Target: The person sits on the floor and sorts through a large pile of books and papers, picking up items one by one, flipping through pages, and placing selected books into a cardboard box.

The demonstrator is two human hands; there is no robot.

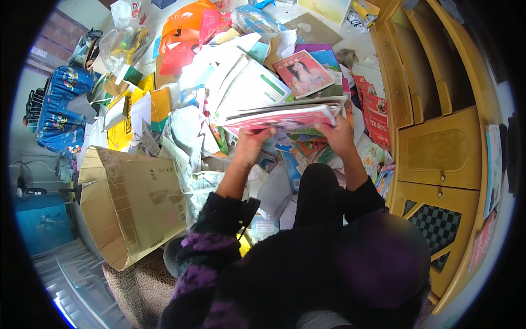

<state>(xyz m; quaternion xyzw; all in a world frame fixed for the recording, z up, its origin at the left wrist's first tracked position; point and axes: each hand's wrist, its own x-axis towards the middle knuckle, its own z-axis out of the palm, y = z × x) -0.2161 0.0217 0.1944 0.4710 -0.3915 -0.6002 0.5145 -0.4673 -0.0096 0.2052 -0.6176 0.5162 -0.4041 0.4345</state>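
Between both hands I hold a stack of magazines, its pink cover facing me and its page edges tipped upward. My left hand grips the lower left part, thumb on the cover. At the right end, my right hand has its fingers around the corner. Just beyond the stack, a pink magazine with a portrait cover lies flat on the heap. An open printed booklet with a green stripe rests to its left. Below my hands are several colourful booklets, partly hidden by the stack and my knee.
A large cardboard box leans at the left. Along the right runs a yellow wooden cabinet with open compartments. Red printed packets lie against its base. An orange bag, a clear plastic bag and a blue patterned bag lie farther out.
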